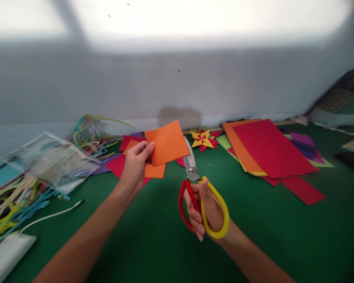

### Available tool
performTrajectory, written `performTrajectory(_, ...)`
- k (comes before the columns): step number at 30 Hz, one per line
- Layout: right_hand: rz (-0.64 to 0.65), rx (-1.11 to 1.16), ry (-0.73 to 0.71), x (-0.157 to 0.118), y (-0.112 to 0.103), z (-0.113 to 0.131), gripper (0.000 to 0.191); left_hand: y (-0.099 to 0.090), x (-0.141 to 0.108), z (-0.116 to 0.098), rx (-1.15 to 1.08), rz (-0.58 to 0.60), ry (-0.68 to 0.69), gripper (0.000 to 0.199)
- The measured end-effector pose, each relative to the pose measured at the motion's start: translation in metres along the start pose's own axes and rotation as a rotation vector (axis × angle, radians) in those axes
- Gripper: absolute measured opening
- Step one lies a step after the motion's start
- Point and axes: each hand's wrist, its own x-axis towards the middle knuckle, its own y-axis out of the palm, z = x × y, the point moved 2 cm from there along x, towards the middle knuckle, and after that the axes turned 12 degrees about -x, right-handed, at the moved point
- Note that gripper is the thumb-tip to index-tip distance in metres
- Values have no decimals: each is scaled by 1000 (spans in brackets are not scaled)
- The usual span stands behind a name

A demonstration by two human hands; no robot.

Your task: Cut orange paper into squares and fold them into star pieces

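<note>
Pinching orange paper square (166, 142) in left hand (135, 165), scissors (194, 184) blades partly hidden behind it

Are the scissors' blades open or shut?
Cannot tell: scissors blades run behind the orange paper; right hand grips both handles.

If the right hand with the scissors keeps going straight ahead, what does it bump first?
Probably the orange paper held by the left hand; the right hand points the scissors at its edge, though depth is unclear.

Bare green mat (153, 236) near; paper strips (20, 196) left, sheets (271, 153) right, maybe overlapping.
</note>
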Motion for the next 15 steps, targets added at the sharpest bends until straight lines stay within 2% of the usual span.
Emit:
performTrajectory(6,-8,-1,-1,1,0,0,72,2,-1,-2,27,-10,21,41)
performTrajectory(10,50,62,67,3,2,4,81,2,-1,-3,32,1,19,41)
performTrajectory(15,112,137,62,1,2,12,86,0,1,-2,51,10,24,40)
